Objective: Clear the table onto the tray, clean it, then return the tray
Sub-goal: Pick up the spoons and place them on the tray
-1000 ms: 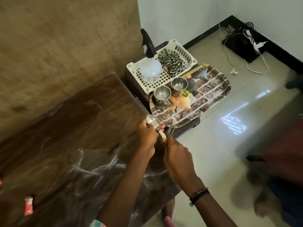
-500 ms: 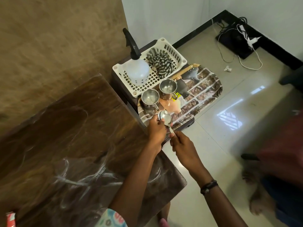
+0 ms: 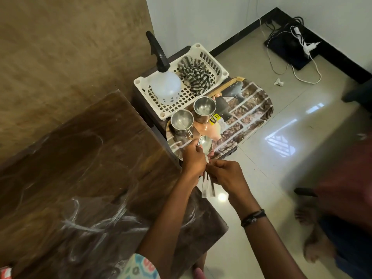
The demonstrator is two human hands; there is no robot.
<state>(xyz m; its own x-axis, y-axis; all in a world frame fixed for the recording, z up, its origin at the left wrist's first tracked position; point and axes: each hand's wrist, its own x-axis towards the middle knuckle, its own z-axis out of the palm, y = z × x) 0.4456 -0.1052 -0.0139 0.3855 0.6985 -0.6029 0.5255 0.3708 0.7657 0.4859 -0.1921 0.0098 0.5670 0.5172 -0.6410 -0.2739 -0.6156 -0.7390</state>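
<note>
My left hand (image 3: 194,158) grips steel spoons (image 3: 205,145) just below the bowl, which sits over the near end of the patterned tray (image 3: 253,111). My right hand (image 3: 225,176) is curled round the spoon handles, whose flat ends stick out below both hands. Two steel cups (image 3: 182,121) (image 3: 204,107) stand on the tray's left part. The tray lies on a low dark stand beyond the brown table (image 3: 90,158), whose top carries white smears.
A white basket (image 3: 219,67) behind the tray holds a spray bottle (image 3: 165,85) and a striped cloth (image 3: 194,74). Cables and a black box lie on the floor at the far right. A person's bare feet (image 3: 310,234) are at the right. A red wrapper (image 3: 5,271) lies at the table's near left.
Both hands have carried the spoons from the table's edge out over the tray's near end. My right hand has closed further round the handles.
</note>
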